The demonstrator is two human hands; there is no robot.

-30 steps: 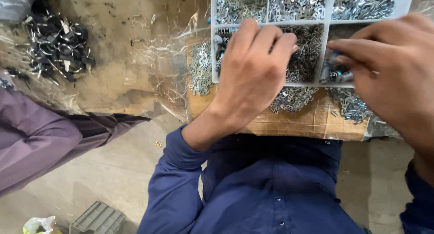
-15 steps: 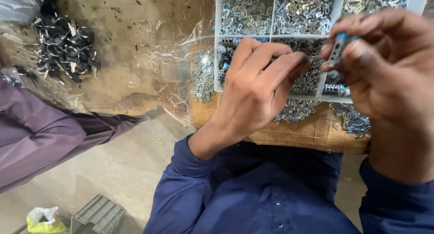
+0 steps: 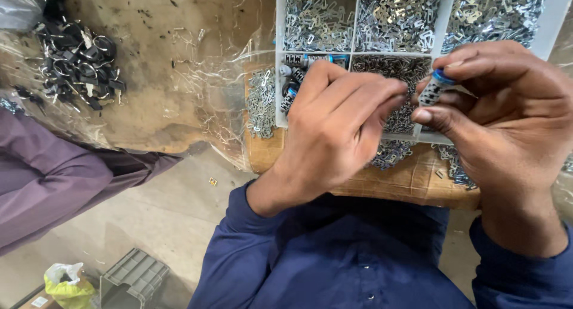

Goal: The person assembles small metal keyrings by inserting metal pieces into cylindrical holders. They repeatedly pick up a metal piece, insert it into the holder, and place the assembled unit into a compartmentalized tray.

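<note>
Blue-capped cylinder (image 3: 434,88) pinched in right hand (image 3: 501,124) fingers, left hand (image 3: 334,130) fingers curled, apparently empty

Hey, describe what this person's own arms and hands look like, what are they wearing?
Both arms are in dark navy-blue long sleeves of a buttoned shirt, the cuffs ending at the wrists. The left hand and the right hand are bare: no gloves, and no rings or watch show.
</note>
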